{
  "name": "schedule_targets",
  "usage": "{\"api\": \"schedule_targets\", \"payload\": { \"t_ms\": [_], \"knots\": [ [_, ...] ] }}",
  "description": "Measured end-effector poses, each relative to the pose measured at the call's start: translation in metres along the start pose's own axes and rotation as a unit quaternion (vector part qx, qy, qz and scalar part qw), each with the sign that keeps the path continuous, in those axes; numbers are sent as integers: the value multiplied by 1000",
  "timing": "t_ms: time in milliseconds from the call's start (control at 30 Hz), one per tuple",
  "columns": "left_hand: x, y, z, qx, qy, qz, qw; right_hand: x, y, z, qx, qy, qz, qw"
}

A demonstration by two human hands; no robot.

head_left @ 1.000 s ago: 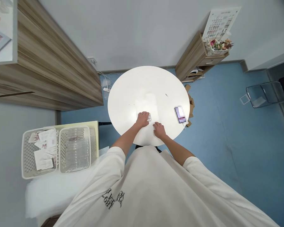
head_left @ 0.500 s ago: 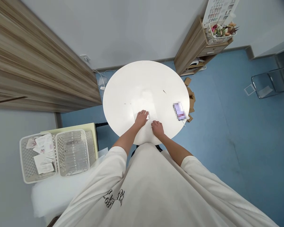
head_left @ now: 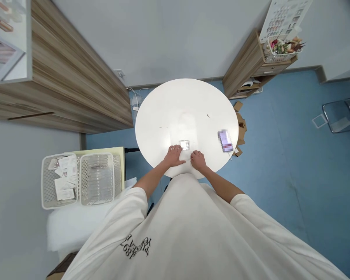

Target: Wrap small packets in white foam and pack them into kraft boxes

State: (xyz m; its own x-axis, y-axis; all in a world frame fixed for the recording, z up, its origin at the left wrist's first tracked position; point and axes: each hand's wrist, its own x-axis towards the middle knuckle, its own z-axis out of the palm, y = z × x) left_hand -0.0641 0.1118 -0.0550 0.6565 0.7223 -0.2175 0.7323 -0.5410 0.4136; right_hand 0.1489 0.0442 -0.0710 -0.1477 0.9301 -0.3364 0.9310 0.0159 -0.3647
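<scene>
A small clear packet (head_left: 184, 145) lies on the round white table (head_left: 169, 105) just beyond my hands. My left hand (head_left: 175, 155) rests flat near the table's front edge, fingers stretched out toward the packet and just short of it. A ring shows on one finger. My right hand (head_left: 197, 160) lies beside it on the table with its fingers curled down; whether anything is under them is hidden. A phone (head_left: 225, 140) lies at the table's right side.
Two white mesh baskets (head_left: 78, 179) with papers and clear packets stand at my left on a low surface. A long wooden cabinet (head_left: 70, 93) runs along the left. A wooden shelf unit (head_left: 247, 66) stands beyond the table, cardboard scraps (head_left: 240, 128) on the blue floor.
My left hand has let go of the small packet and drawn back toward me; the packet now lies uncovered on the table. My right hand stayed roughly in place.
</scene>
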Motion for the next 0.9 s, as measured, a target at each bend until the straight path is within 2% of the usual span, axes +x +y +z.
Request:
{"api": "schedule_targets", "payload": {
  "t_ms": [167,300,467,600,767,833,900],
  "knots": [
    [-19,-2,10,54,-63,14,996,-8,4,-4,56,13,-24,998],
    [-19,-2,13,44,-69,-9,997,-14,7,-10,73,-12,-41,996],
    [-20,5,7,21,-81,-27,996,-22,13,-11,42,-42,-67,996],
    [-17,5,1,3,-94,-58,994,-10,19,-15,26,-46,-40,998],
    [-6,1,-10,-28,-60,-155,986,24,23,-31,-3,-49,9,999],
    [-5,5,-15,-20,-13,-174,984,37,23,-35,-12,-53,24,998],
    [-8,13,-17,11,46,-151,987,48,23,-37,-19,-48,34,998]
  ]
}}
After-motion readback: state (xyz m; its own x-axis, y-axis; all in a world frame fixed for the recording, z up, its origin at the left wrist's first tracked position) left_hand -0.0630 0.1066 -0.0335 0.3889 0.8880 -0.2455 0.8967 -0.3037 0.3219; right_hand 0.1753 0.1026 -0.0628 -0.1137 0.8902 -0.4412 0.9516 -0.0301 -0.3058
